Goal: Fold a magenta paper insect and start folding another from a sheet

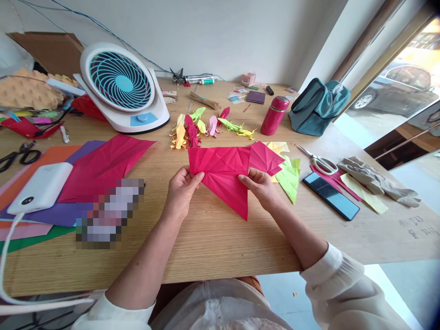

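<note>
A creased red paper is held up above the table, with a straight band along its top and a pointed flap hanging down at the right. My left hand pinches its left side, thumb in front. On the right side, my right hand grips it the same way. Behind the right hand lies another folded red piece, beside a lime green paper. Small folded paper figures in several colours stand or lie just beyond the held paper.
Left on the wooden table are a fan, a white power bank, coloured sheets and a blurred-out object. Rightward are a red flask, scissors, a phone, a glove and a teal bag.
</note>
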Available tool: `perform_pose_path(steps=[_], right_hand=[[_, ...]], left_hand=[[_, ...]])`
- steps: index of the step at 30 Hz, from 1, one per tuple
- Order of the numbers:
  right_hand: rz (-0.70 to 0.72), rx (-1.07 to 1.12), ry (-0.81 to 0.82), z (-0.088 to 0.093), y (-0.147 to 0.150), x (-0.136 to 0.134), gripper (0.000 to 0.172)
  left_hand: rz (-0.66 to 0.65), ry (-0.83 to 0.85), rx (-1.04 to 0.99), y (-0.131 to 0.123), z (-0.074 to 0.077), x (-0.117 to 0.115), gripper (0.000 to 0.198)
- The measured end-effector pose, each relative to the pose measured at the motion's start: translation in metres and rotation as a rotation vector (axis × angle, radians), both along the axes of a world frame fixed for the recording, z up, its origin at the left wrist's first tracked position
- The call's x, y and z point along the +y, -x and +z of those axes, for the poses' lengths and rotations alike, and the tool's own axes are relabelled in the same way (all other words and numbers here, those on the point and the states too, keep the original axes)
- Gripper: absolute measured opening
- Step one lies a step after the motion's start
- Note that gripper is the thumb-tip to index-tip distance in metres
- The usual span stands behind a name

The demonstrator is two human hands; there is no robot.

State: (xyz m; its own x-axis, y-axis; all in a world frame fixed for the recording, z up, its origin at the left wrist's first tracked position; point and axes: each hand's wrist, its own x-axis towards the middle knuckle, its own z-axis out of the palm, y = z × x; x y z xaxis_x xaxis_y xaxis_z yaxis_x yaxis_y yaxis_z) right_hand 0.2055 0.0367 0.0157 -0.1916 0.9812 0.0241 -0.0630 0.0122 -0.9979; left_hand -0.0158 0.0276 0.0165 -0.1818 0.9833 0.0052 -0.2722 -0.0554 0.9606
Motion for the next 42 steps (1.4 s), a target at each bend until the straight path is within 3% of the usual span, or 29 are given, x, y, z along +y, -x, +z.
perform_pose_path(steps=[6,15,22,30,33,37,40,42], right_hand=[[-0.053,0.063,0.02,-0.002,0.006,-0.002,0.047],[-0.093,0.137,0.036,-0.007,0.01,-0.002,0.044],[-0.122,0.11,-0.016,-0.001,0.009,-0.003,0.045],[-0.106,0.022,-0.13,-0.008,0.006,-0.003,0.045],[-0.107,-0.091,-0.257,-0.005,0.002,-0.005,0.037],[-0.161,-0.381,-0.665,0.016,-0.007,-0.016,0.017],[-0.123,-0.485,-0.924,0.025,-0.014,-0.029,0.009],[-0.107,-0.586,-1.012,0.021,-0.019,-0.038,0.011]], left_hand=[[0.066,-0.031,0.042,-0.001,-0.002,0.002,0.049],[0.145,-0.098,0.139,0.001,-0.009,0.004,0.047],[-0.031,-0.109,0.048,0.0,0.002,0.0,0.052],[-0.073,-0.094,0.125,0.001,-0.002,-0.001,0.041],[-0.097,-0.139,0.226,0.002,0.001,-0.003,0.03],[-0.023,-0.385,0.452,0.007,0.018,-0.016,0.015],[-0.028,-0.532,0.538,0.016,0.031,-0.033,0.023],[-0.091,-0.593,0.656,0.025,0.033,-0.044,0.029]])
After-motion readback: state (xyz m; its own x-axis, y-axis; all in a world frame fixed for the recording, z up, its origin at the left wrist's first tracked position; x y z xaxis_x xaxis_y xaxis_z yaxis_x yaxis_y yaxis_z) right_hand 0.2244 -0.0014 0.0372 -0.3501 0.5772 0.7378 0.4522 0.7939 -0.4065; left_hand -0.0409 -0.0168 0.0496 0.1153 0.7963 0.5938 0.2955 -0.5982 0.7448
